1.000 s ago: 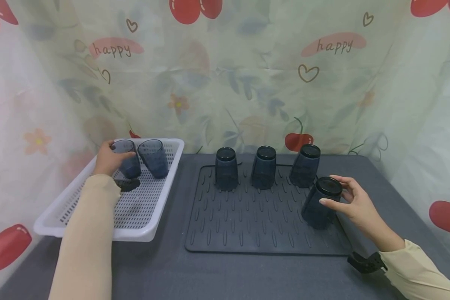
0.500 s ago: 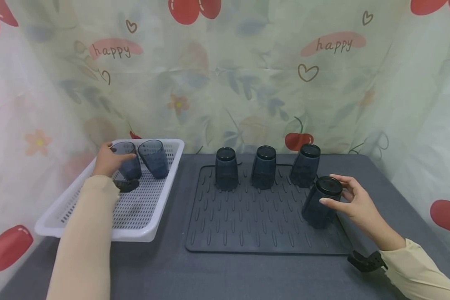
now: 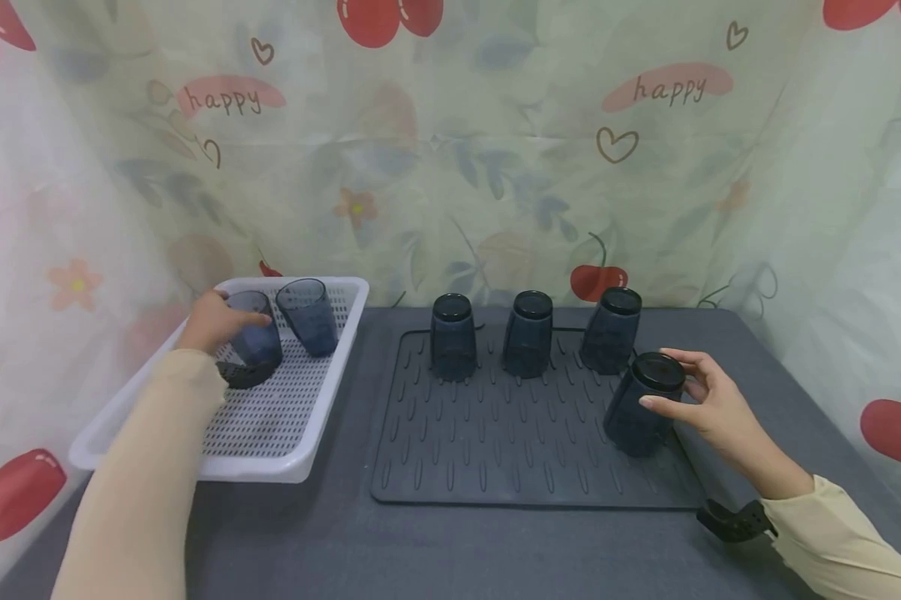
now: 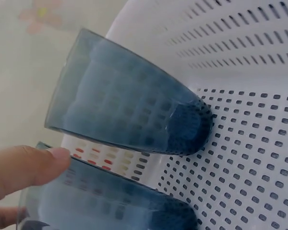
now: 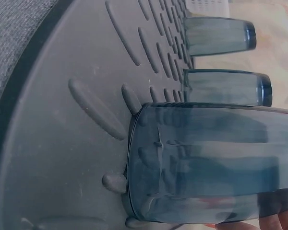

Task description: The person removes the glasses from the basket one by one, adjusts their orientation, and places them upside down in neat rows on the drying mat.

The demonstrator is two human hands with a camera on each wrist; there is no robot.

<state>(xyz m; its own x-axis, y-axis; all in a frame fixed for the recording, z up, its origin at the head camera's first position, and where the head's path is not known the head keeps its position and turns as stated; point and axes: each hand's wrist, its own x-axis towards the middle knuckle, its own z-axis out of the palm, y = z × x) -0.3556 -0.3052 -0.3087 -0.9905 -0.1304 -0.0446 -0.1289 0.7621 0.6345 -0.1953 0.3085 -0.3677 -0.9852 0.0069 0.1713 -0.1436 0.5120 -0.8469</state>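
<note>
At the left, my left hand [image 3: 219, 322] grips a blue-tinted drinking glass [image 3: 258, 337] near its rim, inside a white perforated basket [image 3: 303, 462]. In the left wrist view, the thumb [image 4: 36, 165] lies against the upper side of that glass. A second glass [image 3: 309, 318] leans beside it, mouth up, against the basket's back wall. My right hand [image 3: 713, 408] holds an upside-down glass [image 3: 641, 412] between thumb and fingers. Its mouth rests on the ribbed dark drying mat [image 3: 495, 467], as the right wrist view shows.
Along the mat's back edge stand three more upside-down glasses: a left one [image 3: 453, 342], a middle one [image 3: 528, 337] and a right one [image 3: 611, 333]. A grey cloth [image 3: 420, 550] covers the table. Patterned curtains [image 3: 450, 208] enclose the back and sides.
My left hand and forearm have shifted slightly left, and the glass in that hand sits a little lower. The right hand and its glass have stayed still.
</note>
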